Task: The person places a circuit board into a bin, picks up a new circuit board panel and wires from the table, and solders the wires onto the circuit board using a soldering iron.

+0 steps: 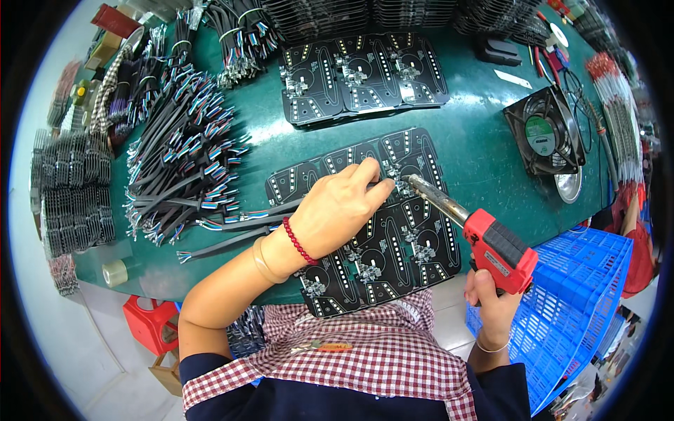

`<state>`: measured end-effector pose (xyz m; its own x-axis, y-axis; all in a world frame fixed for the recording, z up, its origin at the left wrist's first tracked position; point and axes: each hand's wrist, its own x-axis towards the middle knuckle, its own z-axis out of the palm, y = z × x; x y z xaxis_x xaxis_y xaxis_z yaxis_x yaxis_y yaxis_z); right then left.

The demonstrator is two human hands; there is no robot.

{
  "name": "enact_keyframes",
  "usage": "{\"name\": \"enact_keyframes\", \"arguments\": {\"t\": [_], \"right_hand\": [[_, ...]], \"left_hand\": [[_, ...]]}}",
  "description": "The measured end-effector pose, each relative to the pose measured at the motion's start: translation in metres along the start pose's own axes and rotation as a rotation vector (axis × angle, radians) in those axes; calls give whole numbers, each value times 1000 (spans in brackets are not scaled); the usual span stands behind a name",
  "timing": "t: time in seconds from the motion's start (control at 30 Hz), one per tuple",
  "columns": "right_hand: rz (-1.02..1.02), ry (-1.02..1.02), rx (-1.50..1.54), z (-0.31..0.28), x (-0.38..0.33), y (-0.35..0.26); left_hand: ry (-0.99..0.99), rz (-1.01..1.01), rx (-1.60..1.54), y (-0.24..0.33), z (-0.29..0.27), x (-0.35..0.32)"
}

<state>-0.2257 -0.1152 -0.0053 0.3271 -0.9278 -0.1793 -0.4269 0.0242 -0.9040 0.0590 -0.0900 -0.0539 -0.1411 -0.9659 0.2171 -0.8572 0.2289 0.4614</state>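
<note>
On the green tabletop, a flat black circuit-board panel lies beneath the left hand, its fingers pinched on a black-sleeved cable. The right hand grips a red-and-black soldering gun, whose metal tip sits just beside those fingertips. Good work here probably needs a steady cable, brief heat, and fingertips kept off the hot metal. A second black panel seems to overhang the near edge. Open room stretches from the gun toward the square black fan; heaped cables crowd the left.
</note>
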Motion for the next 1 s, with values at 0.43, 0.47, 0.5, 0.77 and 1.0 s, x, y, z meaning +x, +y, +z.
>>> {"name": "enact_keyframes", "arguments": {"t": [0.43, 0.47, 0.5, 0.77, 1.0], "right_hand": [[-89, -34, -113, -5, 1, 17], [-91, -43, -109, -6, 1, 18], [-92, -52, -105, -5, 1, 18], [27, 8, 147, 4, 1, -11], [76, 6, 87, 6, -4, -11]], "left_hand": [[-8, 1, 5, 0, 1, 1], [-8, 4, 10, 0, 1, 1], [-7, 4, 10, 0, 1, 0], [-11, -8, -5, 0, 1, -1], [-13, 5, -9, -1, 1, 0]]}}
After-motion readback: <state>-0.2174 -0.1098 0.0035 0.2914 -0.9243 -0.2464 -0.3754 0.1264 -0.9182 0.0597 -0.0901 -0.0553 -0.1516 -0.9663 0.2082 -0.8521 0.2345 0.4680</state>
